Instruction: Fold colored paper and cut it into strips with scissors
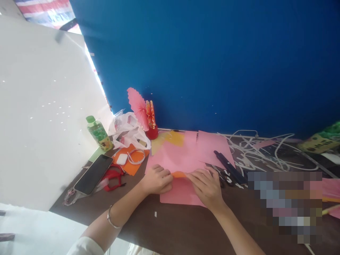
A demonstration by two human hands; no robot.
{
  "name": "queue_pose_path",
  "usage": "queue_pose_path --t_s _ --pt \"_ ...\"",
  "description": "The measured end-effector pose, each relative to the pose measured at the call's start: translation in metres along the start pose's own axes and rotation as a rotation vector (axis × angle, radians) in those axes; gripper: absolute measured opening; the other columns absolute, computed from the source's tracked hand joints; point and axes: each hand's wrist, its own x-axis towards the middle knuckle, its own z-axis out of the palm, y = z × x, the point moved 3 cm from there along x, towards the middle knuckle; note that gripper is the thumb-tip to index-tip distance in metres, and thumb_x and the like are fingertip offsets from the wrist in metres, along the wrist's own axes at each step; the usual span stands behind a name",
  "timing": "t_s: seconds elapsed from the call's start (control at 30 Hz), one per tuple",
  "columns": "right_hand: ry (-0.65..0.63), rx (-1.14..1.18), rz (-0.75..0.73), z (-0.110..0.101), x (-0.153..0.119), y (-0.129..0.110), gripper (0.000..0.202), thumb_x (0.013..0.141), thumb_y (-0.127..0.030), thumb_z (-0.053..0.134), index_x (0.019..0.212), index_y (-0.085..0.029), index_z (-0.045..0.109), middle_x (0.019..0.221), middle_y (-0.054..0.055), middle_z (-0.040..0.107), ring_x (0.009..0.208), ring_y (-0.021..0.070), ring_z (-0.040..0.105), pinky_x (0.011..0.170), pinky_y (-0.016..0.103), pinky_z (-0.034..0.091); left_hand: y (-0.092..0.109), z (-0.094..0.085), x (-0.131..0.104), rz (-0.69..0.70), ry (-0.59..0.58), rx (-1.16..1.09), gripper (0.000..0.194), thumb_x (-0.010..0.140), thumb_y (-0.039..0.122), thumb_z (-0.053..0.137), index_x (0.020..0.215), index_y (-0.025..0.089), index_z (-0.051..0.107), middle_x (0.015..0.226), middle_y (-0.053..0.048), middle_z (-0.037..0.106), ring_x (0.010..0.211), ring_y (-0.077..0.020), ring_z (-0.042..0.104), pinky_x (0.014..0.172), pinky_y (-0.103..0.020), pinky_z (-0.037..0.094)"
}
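Observation:
A narrow piece of orange paper (179, 174) spans the gap between my two hands, above pink paper sheets (183, 194). My left hand (158, 180) is closed with curled fingers around its left end. At the right end, my right hand (206, 186) has its fingers pressed together on the paper, the thumb largely hidden. Behind both hands lie more pink sheets (176, 154), with yellow paper (176, 138) at their far edge. Scissors (225, 176) and a dark blue, stick-like tool (230, 166) lie beside my right hand.
On the left are a phone (93, 174), red-handled scissors (113, 179), orange paper (132, 168) with a white case (122, 159), and a green-capped bottle (99, 132). A pink paper fan (138, 108) stands by a plastic bag (124, 124). White cables (255, 152) tangle at right.

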Motion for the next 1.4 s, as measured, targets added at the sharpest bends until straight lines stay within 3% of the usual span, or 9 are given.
queue_pose_path --t_s 0.1,0.2,0.3,0.4,0.53,0.7,1.1,1.2,1.4 --pt "0.073 -0.012 0.078 -0.006 -0.003 0.016 0.021 0.082 -0.008 0.051 0.087 -0.022 0.065 0.076 0.001 0.067 0.077 0.0155 0.059 0.087 0.038 0.035 -0.01 0.0 -0.005 -0.081 -0.013 -0.053 0.008 0.07 0.016 0.044 0.065 0.018 0.05 0.063 -0.001 0.056 0.053 -0.0118 0.048 0.056 -0.027 0.032" --pt "0.182 -0.07 0.13 -0.013 -0.005 0.03 0.017 0.079 -0.009 0.056 0.083 -0.022 0.066 0.073 0.001 0.067 0.074 0.0163 0.06 0.08 0.035 0.039 -0.022 0.003 -0.011 -0.284 -0.061 -0.181 0.009 0.071 0.016 0.044 0.065 0.018 0.051 0.062 -0.001 0.057 0.055 -0.0131 0.051 0.055 -0.026 0.034" --pt "0.231 -0.097 0.143 -0.013 -0.006 0.034 0.015 0.077 -0.01 0.06 0.084 -0.021 0.066 0.071 0.002 0.066 0.072 0.0167 0.06 0.077 0.034 0.04 -0.026 0.009 -0.015 -0.521 -0.095 -0.479 0.013 0.078 0.016 0.041 0.07 0.018 0.052 0.063 -0.001 0.059 0.058 -0.0127 0.054 0.056 -0.024 0.037" --pt "0.165 -0.065 0.113 -0.006 -0.006 0.025 0.017 0.077 -0.01 0.059 0.088 -0.022 0.066 0.073 0.002 0.066 0.074 0.0167 0.06 0.08 0.035 0.039 -0.02 0.014 -0.015 -0.66 -0.018 -0.816 0.015 0.085 0.022 0.04 0.096 0.018 0.049 0.076 -0.002 0.061 0.066 -0.0124 0.058 0.06 -0.023 0.043" --pt "0.058 0.006 0.086 0.004 -0.007 0.011 0.018 0.08 -0.01 0.056 0.089 -0.022 0.065 0.075 0.001 0.066 0.077 0.016 0.059 0.085 0.037 0.037 -0.016 0.01 -0.011 -0.611 0.174 -0.749 0.037 0.079 0.03 0.056 0.112 0.018 0.044 0.078 -0.002 0.053 0.068 -0.0126 0.052 0.067 -0.028 0.046" --pt "0.022 0.035 0.09 0.007 -0.008 0.009 0.019 0.082 -0.011 0.054 0.091 -0.022 0.065 0.076 0.001 0.066 0.078 0.0153 0.059 0.088 0.038 0.035 -0.016 0.004 -0.008 -0.515 0.243 -0.571 0.014 0.082 0.025 0.053 0.092 0.017 0.059 0.069 0.0 0.046 0.061 -0.01 0.047 0.057 -0.023 0.043" --pt "0.041 0.013 0.045 -0.002 -0.002 0.007 0.022 0.082 -0.008 0.051 0.09 -0.022 0.065 0.073 0.0 0.066 0.075 0.0146 0.058 0.087 0.039 0.035 -0.019 0.004 -0.009 -0.295 0.274 -0.393 0.011 0.077 0.015 0.054 0.082 0.018 0.063 0.069 -0.002 0.058 0.064 -0.0117 0.054 0.059 -0.025 0.042" --pt "0.045 0.018 0.04 -0.008 0.0 0.009 0.023 0.082 -0.009 0.05 0.091 -0.024 0.065 0.075 0.0 0.066 0.074 0.0151 0.059 0.086 0.039 0.035 -0.028 0.006 -0.013 -0.34 0.25 -0.376 0.011 0.076 0.015 0.053 0.08 0.018 0.063 0.068 -0.002 0.059 0.065 -0.0124 0.055 0.06 -0.026 0.043" --pt "0.193 0.017 0.154 -0.01 -0.005 0.021 0.019 0.08 -0.011 0.054 0.087 -0.023 0.067 0.073 0.002 0.066 0.072 0.0172 0.059 0.076 0.036 0.039 -0.044 0.001 -0.021 -0.604 0.281 -0.464 0.016 0.078 0.014 0.046 0.086 0.016 0.06 0.077 -0.004 0.057 0.069 -0.0137 0.055 0.065 -0.028 0.046"
